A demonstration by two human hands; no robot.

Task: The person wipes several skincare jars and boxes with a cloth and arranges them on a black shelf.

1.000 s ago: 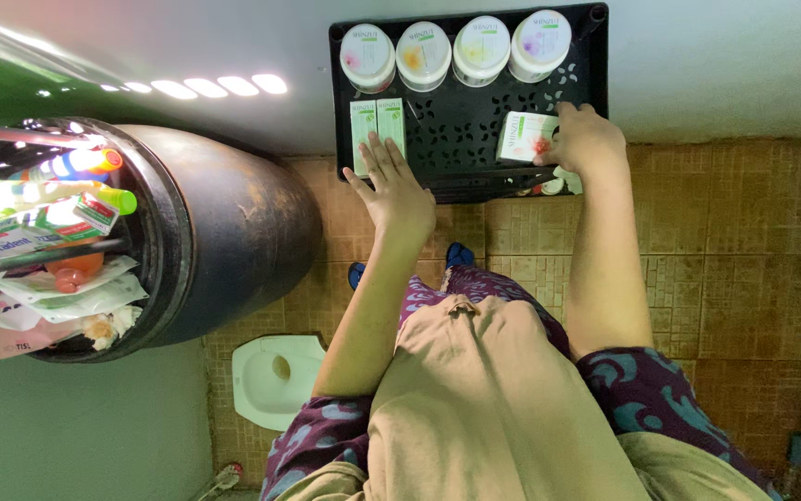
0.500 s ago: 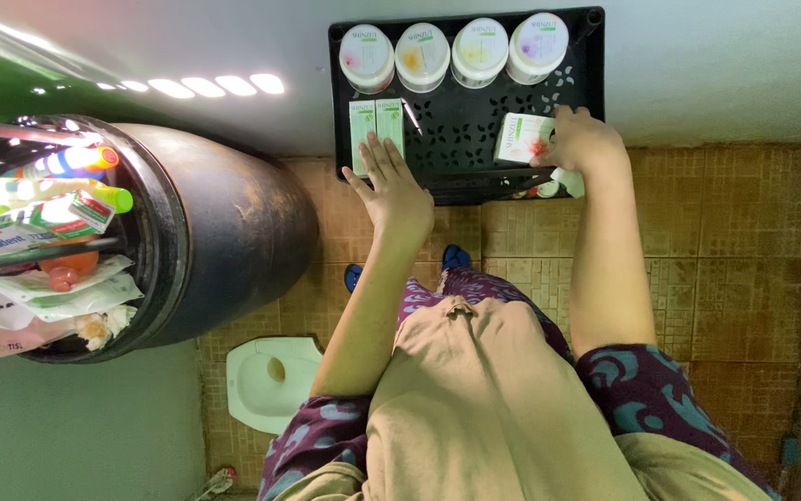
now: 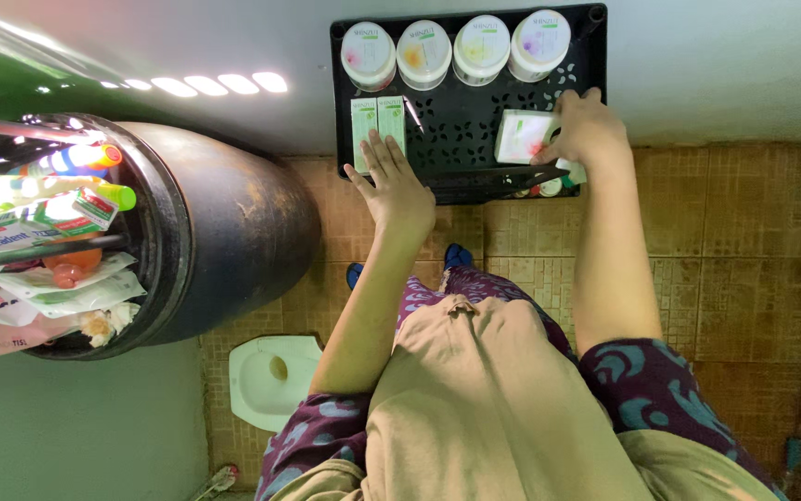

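Since a moment ago, the right hand (image 3: 590,130) has tipped the white box (image 3: 524,135) so its big flat face shows more, and the hand sits a little higher over it. Its fingers are closed around the right end of the box, holding it just above the black tray (image 3: 474,148), on the tray's right side. The left hand (image 3: 396,190) lies flat and open at the tray's near edge, holding nothing, with its fingertips touching two thin green boxes (image 3: 378,125).

Four round white jars (image 3: 456,48) already stand in a row along the far side, and the green boxes are in place on the left. The white box is not set down yet. Its long side runs left to right, unlike the green boxes, which point from near to far
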